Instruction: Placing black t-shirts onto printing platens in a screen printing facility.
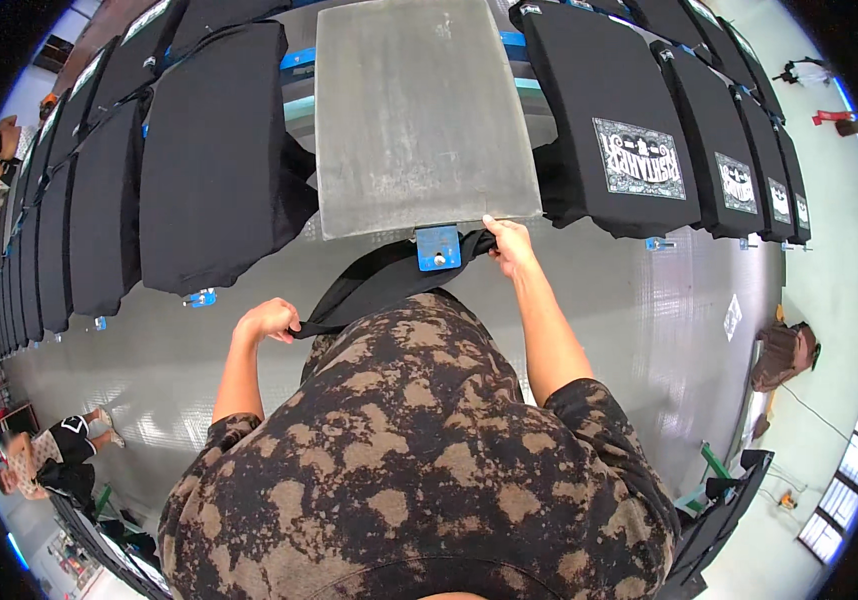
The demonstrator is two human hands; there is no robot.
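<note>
A black T-shirt (374, 290) hangs stretched between my two hands, bunched in front of my body. My left hand (269, 319) is closed on its left end, lower and nearer to me. My right hand (511, 246) grips the other end close to the near right corner of a bare grey printing platen (424, 120), its thumb up at the platen's edge. Under the near edge, a blue metal bracket (439, 248) stands in front of part of the cloth. Folds hide how much of the shirt gathers below the platen.
Black shirts on platens line both sides: a plain one (214, 155) at left, a printed one (614, 130) at right, with several more beyond each. Blue clamps (201, 298) stick out beneath them. Another person (54, 455) is at the lower left; a brown bag (784, 355) is at right.
</note>
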